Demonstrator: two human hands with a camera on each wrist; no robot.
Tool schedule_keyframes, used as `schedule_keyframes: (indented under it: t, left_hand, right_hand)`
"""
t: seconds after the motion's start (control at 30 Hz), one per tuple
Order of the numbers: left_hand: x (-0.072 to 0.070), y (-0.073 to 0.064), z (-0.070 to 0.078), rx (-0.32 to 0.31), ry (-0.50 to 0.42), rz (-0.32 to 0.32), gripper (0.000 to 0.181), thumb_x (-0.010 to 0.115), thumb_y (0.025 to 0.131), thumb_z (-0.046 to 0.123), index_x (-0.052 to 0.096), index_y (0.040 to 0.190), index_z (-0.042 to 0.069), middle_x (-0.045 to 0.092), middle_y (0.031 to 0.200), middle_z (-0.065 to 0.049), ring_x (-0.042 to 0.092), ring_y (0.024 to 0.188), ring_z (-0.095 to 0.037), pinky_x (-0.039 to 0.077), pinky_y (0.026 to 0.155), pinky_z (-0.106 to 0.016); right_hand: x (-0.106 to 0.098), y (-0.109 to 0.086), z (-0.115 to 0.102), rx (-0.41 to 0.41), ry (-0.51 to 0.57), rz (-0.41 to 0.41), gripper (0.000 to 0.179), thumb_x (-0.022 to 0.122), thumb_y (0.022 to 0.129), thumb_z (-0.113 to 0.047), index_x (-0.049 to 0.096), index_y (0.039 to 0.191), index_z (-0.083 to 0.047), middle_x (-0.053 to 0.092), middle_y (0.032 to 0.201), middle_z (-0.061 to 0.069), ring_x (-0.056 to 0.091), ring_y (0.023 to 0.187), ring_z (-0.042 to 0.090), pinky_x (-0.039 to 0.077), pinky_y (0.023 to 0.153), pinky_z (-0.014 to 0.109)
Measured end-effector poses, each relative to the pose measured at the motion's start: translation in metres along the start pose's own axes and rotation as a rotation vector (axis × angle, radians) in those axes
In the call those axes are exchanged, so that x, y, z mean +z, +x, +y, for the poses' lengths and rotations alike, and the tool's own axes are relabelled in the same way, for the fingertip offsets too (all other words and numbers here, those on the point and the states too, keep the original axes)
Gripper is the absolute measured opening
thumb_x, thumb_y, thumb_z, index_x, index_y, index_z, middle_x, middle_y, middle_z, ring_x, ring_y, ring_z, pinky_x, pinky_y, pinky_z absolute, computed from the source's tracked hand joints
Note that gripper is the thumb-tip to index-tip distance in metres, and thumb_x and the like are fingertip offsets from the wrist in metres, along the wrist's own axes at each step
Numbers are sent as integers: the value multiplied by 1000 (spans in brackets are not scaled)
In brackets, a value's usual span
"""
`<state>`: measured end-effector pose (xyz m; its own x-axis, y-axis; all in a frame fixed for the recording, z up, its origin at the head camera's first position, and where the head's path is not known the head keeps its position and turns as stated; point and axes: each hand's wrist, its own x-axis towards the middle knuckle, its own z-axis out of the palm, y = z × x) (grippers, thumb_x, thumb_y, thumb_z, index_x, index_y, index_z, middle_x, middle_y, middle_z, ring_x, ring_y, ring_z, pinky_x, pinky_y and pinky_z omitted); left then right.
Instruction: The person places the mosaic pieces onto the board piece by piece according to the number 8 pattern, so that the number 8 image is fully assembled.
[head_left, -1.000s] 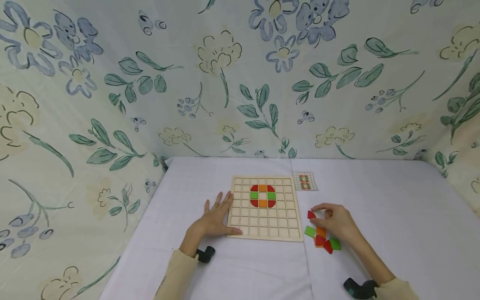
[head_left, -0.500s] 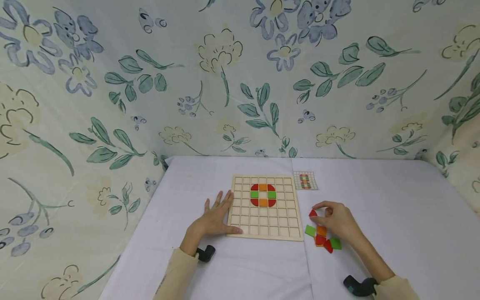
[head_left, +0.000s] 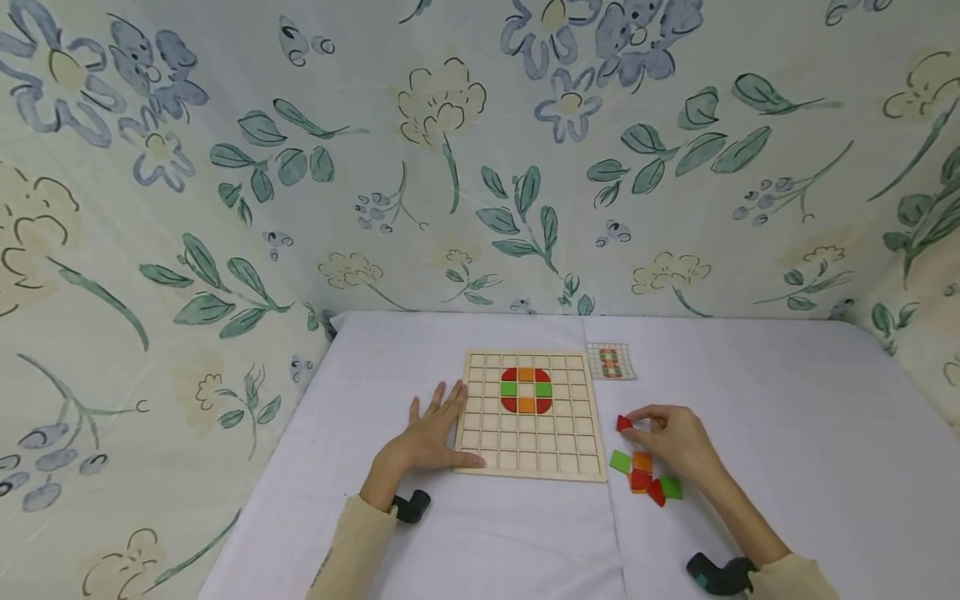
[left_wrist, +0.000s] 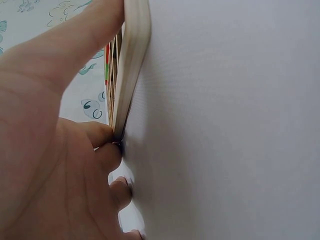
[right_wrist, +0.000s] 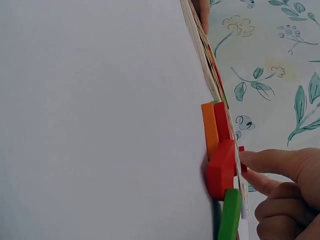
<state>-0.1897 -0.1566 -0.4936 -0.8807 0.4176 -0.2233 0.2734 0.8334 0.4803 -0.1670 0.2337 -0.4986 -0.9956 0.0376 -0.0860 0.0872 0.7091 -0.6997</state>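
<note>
My right hand (head_left: 678, 442) pinches a small red piece (head_left: 624, 423) with a rounded side between thumb and index finger, to the right of a wooden grid board (head_left: 517, 458). The right wrist view shows this red piece (right_wrist: 243, 159) at the fingertips, beyond the loose ones. My left hand (head_left: 429, 435) lies spread at the board's left edge, its thumb on the front left corner. In the left wrist view the fingertips meet the board's side (left_wrist: 131, 70). Red, orange and green pieces form a ring on the board, with red corners (head_left: 509, 405) and green sides (head_left: 543, 390).
Below the right hand lies a loose cluster: a green square (head_left: 620, 462), an orange square (head_left: 642, 462), red pieces (head_left: 657, 493) and another green square (head_left: 671, 488). A small pattern card (head_left: 611, 362) sits beside the board's far right corner. Floral cloth (head_left: 450, 167) hangs behind the white table.
The red piece has turned between my right thumb and index finger. That hand has hardly shifted, and my left hand stays at the board's edge.
</note>
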Motion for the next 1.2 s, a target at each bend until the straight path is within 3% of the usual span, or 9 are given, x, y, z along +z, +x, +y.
schedule_keyframes:
  t: [0.3,0.63,1.2]
  left_hand:
    - [0,0,-1,-11,1,0,125,81,81,61,7,167,10,1,176,-7,-8,163,-35,-8,126,-70]
    - [1,1,-3,-4,-1,-2,126,81,80,62,6,168,12,0,177,-5,-9,163,-33,-9,126,-70]
    - [0,1,1,-3,-3,1,126,83,79,60,9,167,8,2,176,-9,-6,163,-37,-7,125,-72]
  right_hand:
    - [18,5,-35,-34,105,-83,34,86,86,-26,78,111,-5,32,58,-3,30,50,12,24,44,21]
    - [53,18,-63,-82,140,-146,21,87,84,-20,81,100,-9,36,58,-3,32,53,12,23,48,21]
    - [61,18,-64,-153,146,-136,16,85,86,-14,82,101,-9,35,57,-4,30,54,10,24,51,21]
